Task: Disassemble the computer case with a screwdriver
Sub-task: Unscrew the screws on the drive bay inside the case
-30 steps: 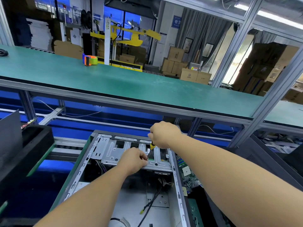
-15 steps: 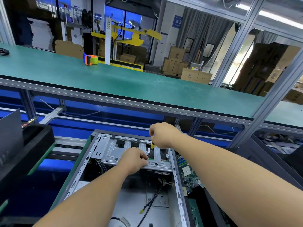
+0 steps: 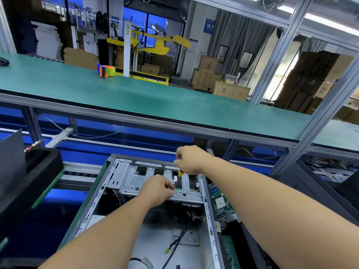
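My right hand is curled around the top of the yellow-handled screwdriver, and its thin dark shaft slants down to the near edge of the silver perforated drive-cage bracket inside the open grey metal computer case. The case lies on its side on the lower work surface just in front of me, panel off. My left hand is bunched at the tip, fingers pinching the shaft low down where it meets the bracket; the screw itself is hidden under them, so I can't tell how far out it is.

The main risk, as I judge it, is the tip riding out of the screw head. The shaft is tilted rather than square to the bracket, and if I turn without pressing down it could cam out and chew the slot, or skid into my left fingers.

A freed screw could also drop into the case among the black cables below, or roll toward the green motherboard just to the right.

If this is the last fastener, the bracket may sag once it lets go.
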